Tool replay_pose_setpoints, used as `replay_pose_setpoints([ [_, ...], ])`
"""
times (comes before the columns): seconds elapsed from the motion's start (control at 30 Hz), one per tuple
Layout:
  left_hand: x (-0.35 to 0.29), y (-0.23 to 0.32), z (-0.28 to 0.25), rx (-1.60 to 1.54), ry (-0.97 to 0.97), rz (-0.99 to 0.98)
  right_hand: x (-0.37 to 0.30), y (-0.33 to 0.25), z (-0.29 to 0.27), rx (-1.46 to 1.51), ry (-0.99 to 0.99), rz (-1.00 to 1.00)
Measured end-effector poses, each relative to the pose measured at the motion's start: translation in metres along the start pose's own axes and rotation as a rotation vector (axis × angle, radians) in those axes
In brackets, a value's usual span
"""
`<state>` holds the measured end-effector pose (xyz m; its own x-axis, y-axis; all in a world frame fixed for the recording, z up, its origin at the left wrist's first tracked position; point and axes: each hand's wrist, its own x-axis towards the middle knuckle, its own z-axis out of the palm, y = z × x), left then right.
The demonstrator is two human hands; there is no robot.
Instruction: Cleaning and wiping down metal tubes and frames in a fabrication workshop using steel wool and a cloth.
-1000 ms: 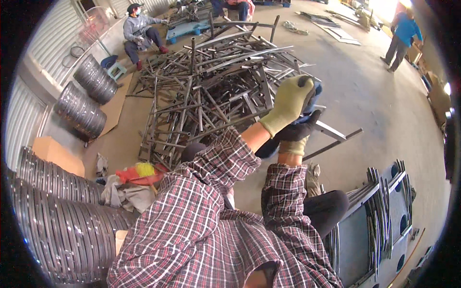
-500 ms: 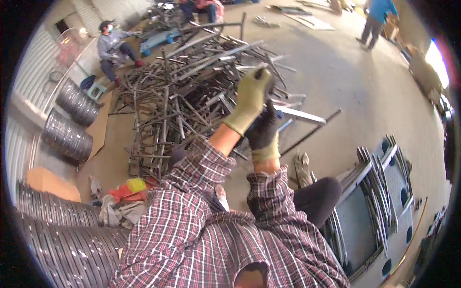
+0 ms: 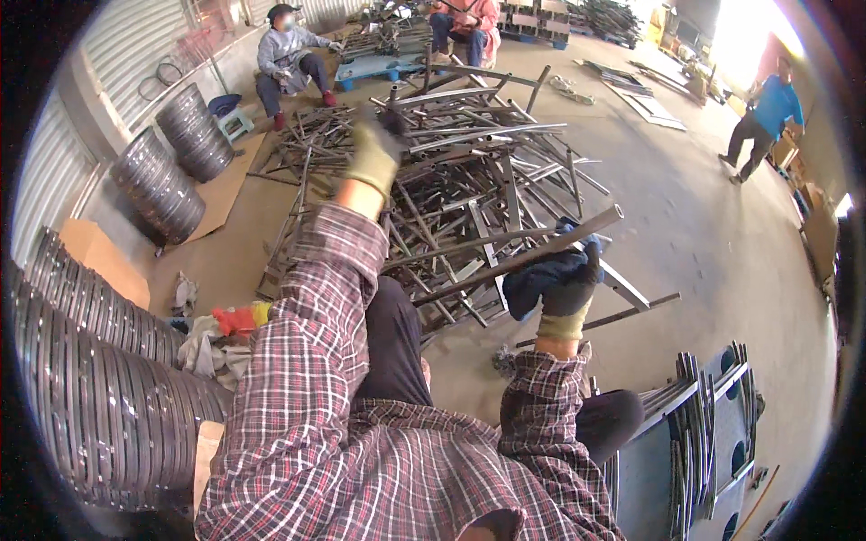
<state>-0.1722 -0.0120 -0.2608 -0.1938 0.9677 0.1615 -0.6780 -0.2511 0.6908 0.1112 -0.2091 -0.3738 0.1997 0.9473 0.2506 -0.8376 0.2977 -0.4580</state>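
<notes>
A long grey metal tube (image 3: 505, 267) slants across in front of me, its open end up at the right. My right hand (image 3: 566, 287), in a yellowish glove with a dark palm, is closed round it near that end. A dark blue cloth (image 3: 532, 281) is bunched between this hand and the tube. My left hand (image 3: 376, 149), gloved alike, is raised over the left part of a large heap of metal tubes and frames (image 3: 451, 194). Motion smears its fingers, so whether it holds anything is unclear.
Stacks of black rings (image 3: 117, 424) stand at the left beside cardboard and rags (image 3: 212, 347). Bundled metal bars (image 3: 690, 433) lie on a blue-grey rack at the lower right. Two people sit beyond the heap near a blue pallet (image 3: 383, 68); another person (image 3: 767, 117) is at the far right.
My hands, close together before, are now apart: the left has moved left over the heap, the right to the right and down with the tube. The view has shifted, and the person in blue appears lower.
</notes>
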Motion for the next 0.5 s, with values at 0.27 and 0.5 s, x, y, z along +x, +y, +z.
replay_pose_setpoints([
  [0.27, -0.090, -0.021, 0.095, 0.220, -0.530, -0.276, 0.000, 0.033, 0.019, 0.153, 0.327, -0.009],
  [0.5, -0.165, -0.066, 0.161, 0.388, -1.131, -0.107, -0.006, 0.030, 0.026, 0.272, 0.154, 0.250],
])
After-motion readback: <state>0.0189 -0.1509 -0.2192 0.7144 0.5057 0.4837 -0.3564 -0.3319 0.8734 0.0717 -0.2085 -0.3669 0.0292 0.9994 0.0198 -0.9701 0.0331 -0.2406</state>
